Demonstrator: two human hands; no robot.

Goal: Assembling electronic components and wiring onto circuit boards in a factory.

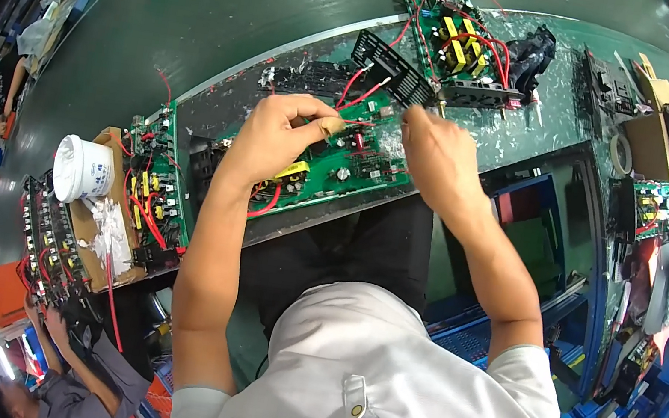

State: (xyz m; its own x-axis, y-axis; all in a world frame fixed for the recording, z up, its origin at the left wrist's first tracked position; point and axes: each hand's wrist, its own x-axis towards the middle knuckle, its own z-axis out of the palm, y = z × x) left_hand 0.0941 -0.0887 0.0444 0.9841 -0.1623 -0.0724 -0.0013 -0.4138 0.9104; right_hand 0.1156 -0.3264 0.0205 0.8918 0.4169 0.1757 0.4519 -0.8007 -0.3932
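My left hand is closed in a pinch over the green circuit board in front of me. A tan wrap covers the thumb tip, and red wires meet the pinched fingertips. My right hand is curled shut beside the near right end of a black slotted panel. What its fingers hold is hidden. Yellow-wrapped parts and a thick red lead show on the board below my left wrist.
Another board with yellow transformers lies at the far side, beside a black plastic bag. Leftward stand a white bucket, a cardboard box and more boards. A tape roll lies right. A co-worker's hands work lower left.
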